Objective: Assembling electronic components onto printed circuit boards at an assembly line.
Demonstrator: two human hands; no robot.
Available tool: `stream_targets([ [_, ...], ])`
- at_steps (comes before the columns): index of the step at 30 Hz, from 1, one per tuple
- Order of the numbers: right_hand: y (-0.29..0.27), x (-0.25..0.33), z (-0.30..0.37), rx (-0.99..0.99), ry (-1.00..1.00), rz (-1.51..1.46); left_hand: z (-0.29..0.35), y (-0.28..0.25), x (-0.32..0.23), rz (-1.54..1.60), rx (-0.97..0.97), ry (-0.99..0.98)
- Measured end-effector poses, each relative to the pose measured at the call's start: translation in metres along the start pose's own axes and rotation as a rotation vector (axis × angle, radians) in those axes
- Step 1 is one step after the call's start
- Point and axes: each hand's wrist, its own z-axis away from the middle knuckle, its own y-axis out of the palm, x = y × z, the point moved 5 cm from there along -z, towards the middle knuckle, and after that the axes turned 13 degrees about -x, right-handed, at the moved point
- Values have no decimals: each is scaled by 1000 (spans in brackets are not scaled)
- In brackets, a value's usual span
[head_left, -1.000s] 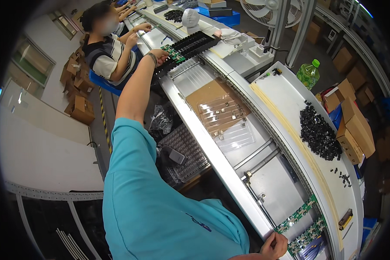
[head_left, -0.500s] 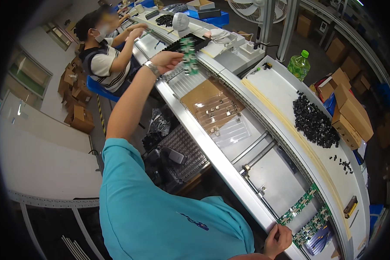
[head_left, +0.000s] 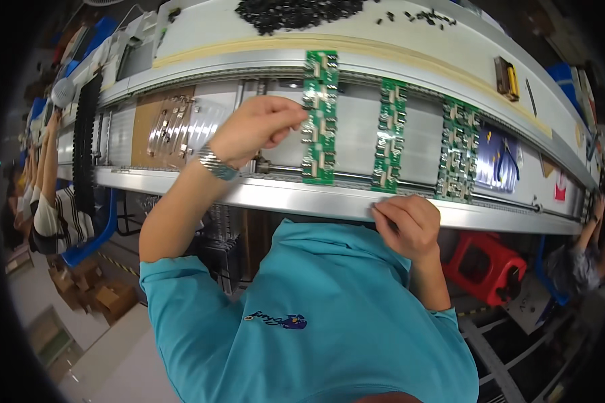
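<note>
A long green circuit board (head_left: 320, 117) stretches across the conveyor, its far end over the back rail. My left hand (head_left: 265, 127), with a metal watch at the wrist, pinches this board at its left edge. Farther right lies a second green circuit board (head_left: 388, 134), and beyond it more boards (head_left: 458, 151) sit close side by side. My right hand (head_left: 410, 225) rests at the front metal rail (head_left: 282, 195), just below the second board's near end. Its fingers are curled closed, and nothing shows in them.
Clear plastic strips with small metal parts (head_left: 178, 127) lie on brown card at the left. Behind the conveyor are a heap of black parts (head_left: 292, 12) and a yellow-black tool (head_left: 506, 79). Pliers (head_left: 505, 161) lie at right. Other people's arms (head_left: 49, 158) reach in from both sides.
The view has swung to the right. My left hand has brought the circuit board from the far left to beside the other boards. My right hand stays at the front rail.
</note>
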Motion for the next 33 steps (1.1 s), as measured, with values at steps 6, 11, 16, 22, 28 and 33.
stream_targets([
  [6, -6, -3, 3, -50, -64, -78, -11, 50, 18, -42, 11, -84],
  [11, -6, -4, 5, -49, -80, -94, -15, 55, 22, -50, -4, -101],
  [16, -4, -4, 4, -12, -75, -88, -21, 51, 29, -42, 23, -105],
  [22, -1, -7, -5, 95, 28, -195, -24, 49, 26, -39, 71, -104],
  [28, -14, -30, -73, 469, 163, -297, -23, 42, 34, -73, 78, -83],
  [33, 35, -97, -201, 509, 41, 213, -19, 30, 21, -112, 73, -23],
])
